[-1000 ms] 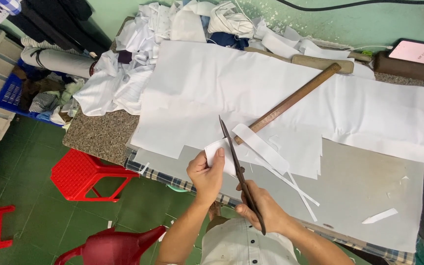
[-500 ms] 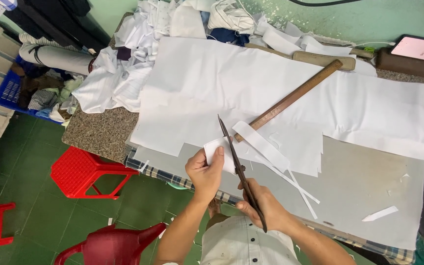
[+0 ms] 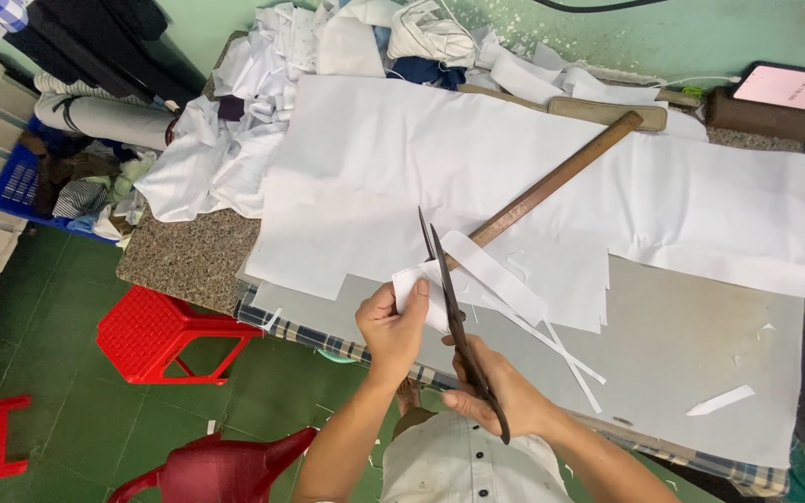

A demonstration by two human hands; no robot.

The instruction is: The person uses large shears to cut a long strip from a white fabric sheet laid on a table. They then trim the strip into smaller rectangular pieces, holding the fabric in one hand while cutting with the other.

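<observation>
Scissors gripped by right hand slice small white fabric piece pinched in left hand

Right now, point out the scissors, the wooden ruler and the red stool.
scissors (image 3: 446,289), head view, on the blades above the right hand.
wooden ruler (image 3: 561,180), head view, mid-length on the white cloth.
red stool (image 3: 162,332), head view, on its seat.

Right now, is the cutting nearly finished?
Partly. Done: cut white strips lie on the grey table. In hand: the left hand holds a small white piece while the right hand works scissors. Left: the large white sheets look uncut.
</observation>
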